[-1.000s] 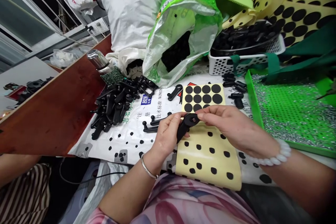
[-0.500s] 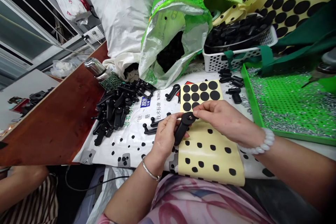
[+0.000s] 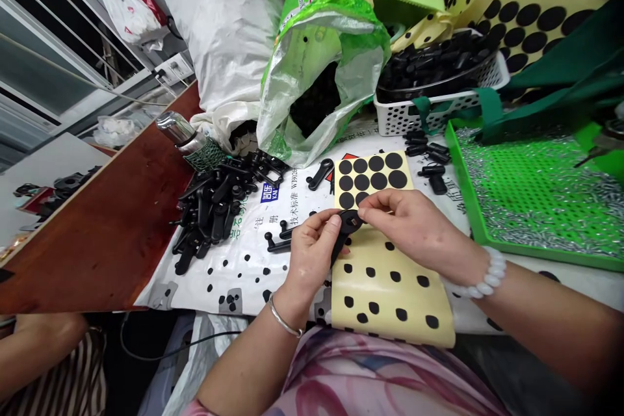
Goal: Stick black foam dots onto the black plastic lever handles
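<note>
My left hand (image 3: 316, 244) is closed around a black plastic crank handle (image 3: 348, 223), thumb along its side, with the round end turned up. A small square hole shows in that end. My right hand (image 3: 409, 224) is closed in a pinch at the right rim of the round end; whether a thin sticker is also between the fingertips is hidden. Below both hands lies a yellow backing sheet (image 3: 385, 299) with black round stickers (image 3: 377, 180) on its far part and small black dots on its near part.
At left is a pile of black crank handles (image 3: 214, 201), with a single crank handle (image 3: 320, 173) nearer the sheet. Behind stand an open green bag (image 3: 351, 32) and a white basket (image 3: 414, 118) of black parts. A green tray (image 3: 478, 221) of metal pins lies right. Another person's arm (image 3: 39, 351) shows lower left.
The crank handle has tilted, so less of its shaft shows than half a second ago. The right fingertips stay at the rim of its round end. The camera view has shifted slightly.
</note>
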`<state>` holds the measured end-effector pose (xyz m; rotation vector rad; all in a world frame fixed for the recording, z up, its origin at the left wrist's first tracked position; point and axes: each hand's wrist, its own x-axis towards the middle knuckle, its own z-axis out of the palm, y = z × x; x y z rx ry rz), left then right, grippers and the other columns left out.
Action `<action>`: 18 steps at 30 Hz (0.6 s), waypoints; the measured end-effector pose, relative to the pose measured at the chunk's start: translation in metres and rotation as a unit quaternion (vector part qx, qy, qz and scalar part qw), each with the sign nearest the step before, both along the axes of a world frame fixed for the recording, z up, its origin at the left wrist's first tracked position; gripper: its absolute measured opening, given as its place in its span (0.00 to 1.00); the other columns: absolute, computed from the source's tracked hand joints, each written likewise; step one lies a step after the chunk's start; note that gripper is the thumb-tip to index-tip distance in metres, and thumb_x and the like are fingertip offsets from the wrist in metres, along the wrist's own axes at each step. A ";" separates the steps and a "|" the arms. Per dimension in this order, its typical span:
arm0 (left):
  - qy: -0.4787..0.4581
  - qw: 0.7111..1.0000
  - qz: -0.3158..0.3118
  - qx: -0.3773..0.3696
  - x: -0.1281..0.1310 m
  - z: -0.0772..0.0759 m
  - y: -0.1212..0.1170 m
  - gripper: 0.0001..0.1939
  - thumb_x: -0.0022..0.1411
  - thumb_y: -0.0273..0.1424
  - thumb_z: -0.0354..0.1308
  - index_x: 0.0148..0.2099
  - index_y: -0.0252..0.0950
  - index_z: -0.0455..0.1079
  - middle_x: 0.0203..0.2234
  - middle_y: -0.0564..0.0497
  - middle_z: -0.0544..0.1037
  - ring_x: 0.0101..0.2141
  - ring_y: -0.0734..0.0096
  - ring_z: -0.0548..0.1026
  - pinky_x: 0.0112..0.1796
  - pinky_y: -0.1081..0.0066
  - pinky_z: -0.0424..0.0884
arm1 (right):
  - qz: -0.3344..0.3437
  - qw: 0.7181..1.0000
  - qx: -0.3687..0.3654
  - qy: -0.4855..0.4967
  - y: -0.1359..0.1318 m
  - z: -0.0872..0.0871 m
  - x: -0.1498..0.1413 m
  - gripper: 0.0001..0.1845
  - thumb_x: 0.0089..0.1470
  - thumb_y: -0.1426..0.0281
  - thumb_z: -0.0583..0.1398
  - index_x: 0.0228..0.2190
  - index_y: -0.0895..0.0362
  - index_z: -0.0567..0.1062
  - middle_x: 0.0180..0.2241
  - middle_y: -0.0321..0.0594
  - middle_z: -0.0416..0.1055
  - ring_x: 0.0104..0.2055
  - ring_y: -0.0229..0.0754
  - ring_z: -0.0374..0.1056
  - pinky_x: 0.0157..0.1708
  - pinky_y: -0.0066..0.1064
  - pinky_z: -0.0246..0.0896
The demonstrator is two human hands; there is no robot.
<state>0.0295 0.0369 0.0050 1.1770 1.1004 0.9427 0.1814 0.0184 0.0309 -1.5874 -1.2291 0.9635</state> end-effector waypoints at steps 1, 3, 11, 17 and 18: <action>0.000 1.000 0.003 0.006 0.000 0.000 -0.001 0.18 0.55 0.40 0.62 0.43 0.31 0.73 0.29 0.51 0.76 0.21 0.81 0.71 0.21 0.79 0.70 | -0.005 1.000 0.008 -0.005 -0.001 -0.001 -0.001 0.06 0.46 0.69 0.60 0.20 0.52 0.73 0.24 0.38 0.73 0.28 0.45 0.66 0.30 0.36 0.58; 0.000 1.000 0.006 0.020 0.001 0.000 -0.002 0.18 0.55 0.40 0.62 0.43 0.31 0.73 0.28 0.52 0.76 0.20 0.81 0.70 0.22 0.78 0.71 | -0.014 0.999 0.038 -0.033 -0.004 -0.004 -0.004 0.06 0.47 0.68 0.58 0.21 0.52 0.72 0.27 0.40 0.72 0.32 0.47 0.67 0.33 0.38 0.59; 0.012 0.999 0.017 0.043 -0.002 -0.002 -0.004 0.19 0.55 0.41 0.61 0.42 0.31 0.74 0.28 0.50 0.77 0.21 0.80 0.70 0.22 0.78 0.71 | -0.080 0.976 0.133 -0.151 -0.008 -0.020 -0.006 0.13 0.48 0.63 0.60 0.36 0.55 0.67 0.37 0.45 0.67 0.34 0.47 0.66 0.36 0.41 0.60; -0.012 1.000 -0.015 0.016 -0.002 0.001 -0.007 0.19 0.57 0.42 0.60 0.43 0.31 0.72 0.29 0.49 0.77 0.18 0.82 0.68 0.18 0.80 0.66 | 0.056 0.990 0.020 0.130 -0.005 -0.012 0.000 0.20 0.44 0.53 0.64 0.31 0.56 0.70 0.25 0.36 0.68 0.21 0.35 0.61 0.21 0.29 0.57; -0.016 0.999 -0.026 0.012 -0.001 0.001 -0.008 0.19 0.57 0.42 0.59 0.43 0.31 0.71 0.28 0.49 0.77 0.17 0.83 0.67 0.17 0.80 0.65 | 0.065 0.987 0.020 0.143 -0.006 -0.011 -0.001 0.19 0.44 0.53 0.65 0.28 0.56 0.71 0.23 0.34 0.67 0.19 0.34 0.58 0.18 0.28 0.54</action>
